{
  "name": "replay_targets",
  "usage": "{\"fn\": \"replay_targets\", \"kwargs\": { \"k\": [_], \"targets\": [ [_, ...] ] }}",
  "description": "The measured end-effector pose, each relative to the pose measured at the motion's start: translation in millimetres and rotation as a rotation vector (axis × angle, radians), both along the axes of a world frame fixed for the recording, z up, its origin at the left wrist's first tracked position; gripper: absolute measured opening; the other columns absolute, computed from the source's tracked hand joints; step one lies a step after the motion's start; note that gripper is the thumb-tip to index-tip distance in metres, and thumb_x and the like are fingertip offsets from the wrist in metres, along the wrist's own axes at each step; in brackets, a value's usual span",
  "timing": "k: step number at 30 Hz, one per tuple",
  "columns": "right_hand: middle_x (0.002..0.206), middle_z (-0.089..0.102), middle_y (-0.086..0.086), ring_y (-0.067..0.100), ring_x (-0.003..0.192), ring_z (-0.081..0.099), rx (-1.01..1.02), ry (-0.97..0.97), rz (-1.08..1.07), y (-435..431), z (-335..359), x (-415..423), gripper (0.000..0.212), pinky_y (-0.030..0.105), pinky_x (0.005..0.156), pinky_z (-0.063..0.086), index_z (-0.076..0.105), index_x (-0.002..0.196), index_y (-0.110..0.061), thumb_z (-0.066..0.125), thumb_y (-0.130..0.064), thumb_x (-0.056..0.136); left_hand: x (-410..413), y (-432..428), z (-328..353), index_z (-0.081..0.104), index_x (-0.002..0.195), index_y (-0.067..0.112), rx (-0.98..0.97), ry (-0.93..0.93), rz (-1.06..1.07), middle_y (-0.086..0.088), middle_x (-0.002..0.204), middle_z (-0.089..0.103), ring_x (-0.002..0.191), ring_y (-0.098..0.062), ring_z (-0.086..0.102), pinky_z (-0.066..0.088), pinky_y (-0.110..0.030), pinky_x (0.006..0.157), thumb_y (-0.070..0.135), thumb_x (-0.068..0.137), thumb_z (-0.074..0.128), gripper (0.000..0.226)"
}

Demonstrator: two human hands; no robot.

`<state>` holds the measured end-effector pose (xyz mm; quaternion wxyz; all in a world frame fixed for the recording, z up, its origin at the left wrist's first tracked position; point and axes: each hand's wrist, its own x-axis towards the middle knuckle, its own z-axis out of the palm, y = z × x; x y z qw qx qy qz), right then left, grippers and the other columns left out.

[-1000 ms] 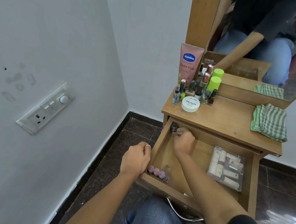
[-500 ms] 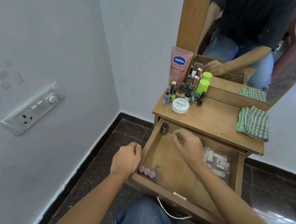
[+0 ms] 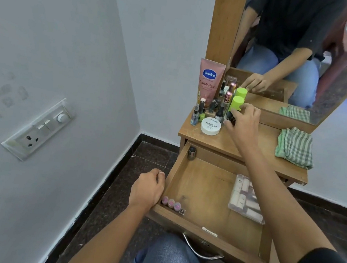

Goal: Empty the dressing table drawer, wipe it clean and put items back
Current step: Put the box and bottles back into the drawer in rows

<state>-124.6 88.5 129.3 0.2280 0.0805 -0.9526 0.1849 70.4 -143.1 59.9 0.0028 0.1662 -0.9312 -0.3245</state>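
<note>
Drawer (image 3: 205,186) is pulled out. Left hand (image 3: 147,188) grips its left wall. Right hand (image 3: 244,121) is up on the table top (image 3: 213,142), pinching a small dark bottle (image 3: 231,118) beside the white jar (image 3: 210,125). In the drawer: capped bottle (image 3: 192,152) far-left corner, pink vials (image 3: 171,202) near-left, clear packet (image 3: 245,199) right. Checked cloth (image 3: 295,147) lies on the table top at right.

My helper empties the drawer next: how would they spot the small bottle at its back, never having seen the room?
Under the mirror, the wooden drawer is pulled open. A small dark bottle stands alone in its far left corner, unlike the three pink-topped items at the near left and the clear pack on the right.
</note>
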Motion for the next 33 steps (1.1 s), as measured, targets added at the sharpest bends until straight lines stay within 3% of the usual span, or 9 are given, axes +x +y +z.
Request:
{"fn": "replay_targets", "kwargs": {
  "k": [9,12,15,19,24,29,33],
  "targets": [
    [0.117,0.052,0.014,0.035,0.115,0.037,-0.099,0.081,0.048,5.3,11.5,12.5,0.023,0.039,0.097,0.035,0.073,0.100,-0.007,0.069,-0.017,0.080,-0.4,0.0,0.1,0.065,0.095,0.019,-0.011,-0.008,-0.013,0.004,0.075,0.064,0.067,-0.008,0.060,0.041,-0.023,0.057,0.034,0.102,0.037,0.032],
    [0.111,0.054,0.012,0.029,0.111,0.038,-0.196,0.203,0.107,6.5,20.4,42.3,0.021,0.023,0.092,0.030,0.071,0.099,-0.008,0.069,-0.017,0.080,-0.3,0.0,0.2,0.064,0.094,0.020,-0.017,-0.013,-0.012,0.004,0.075,0.064,0.067,-0.008,0.059,0.041,-0.024,0.058,0.034,0.102,0.037,0.032],
    [0.104,0.055,0.006,0.013,0.100,0.043,-0.305,0.191,0.229,0.2,16.9,82.3,0.021,0.010,0.084,0.030,0.067,0.102,-0.008,0.069,-0.015,0.083,-0.4,0.4,0.6,0.065,0.094,0.020,-0.025,-0.014,-0.012,0.004,0.075,0.064,0.066,-0.008,0.059,0.040,-0.023,0.055,0.035,0.102,0.037,0.032],
    [0.096,0.059,-0.006,0.005,0.082,0.051,-0.204,-0.041,0.353,-17.2,-22.8,116.2,0.016,0.019,0.069,0.045,0.064,0.103,-0.015,0.065,-0.019,0.087,-0.1,1.2,1.7,0.064,0.092,0.021,-0.029,-0.017,-0.006,0.004,0.074,0.064,0.065,-0.008,0.058,0.038,-0.023,0.054,0.034,0.101,0.037,0.032],
    [0.105,0.058,-0.003,0.016,0.090,0.059,-0.085,-0.359,0.319,-33.8,-76.9,110.6,0.022,0.026,0.071,0.044,0.060,0.111,-0.019,0.056,-0.019,0.089,0.4,1.3,1.8,0.065,0.092,0.020,-0.030,-0.016,-0.009,0.004,0.074,0.063,0.065,-0.007,0.058,0.038,-0.022,0.055,0.034,0.101,0.037,0.033],
    [0.113,0.054,0.002,0.021,0.096,0.058,-0.160,-0.423,0.258,-43.7,-101.1,98.9,0.027,0.037,0.079,0.050,0.056,0.118,-0.015,0.052,-0.012,0.091,0.5,0.9,1.4,0.065,0.095,0.020,-0.021,-0.006,-0.014,0.004,0.077,0.065,0.068,-0.007,0.059,0.043,-0.025,0.060,0.034,0.102,0.037,0.032],
    [0.114,0.053,0.004,0.020,0.093,0.058,-0.275,-0.416,0.222,-50.0,-113.3,96.1,0.032,0.036,0.081,0.050,0.054,0.119,-0.014,0.057,-0.009,0.088,0.0,0.5,0.8,0.065,0.094,0.021,-0.010,0.004,-0.016,0.005,0.075,0.064,0.068,-0.007,0.060,0.048,-0.029,0.065,0.035,0.101,0.037,0.033]
  ]
}}
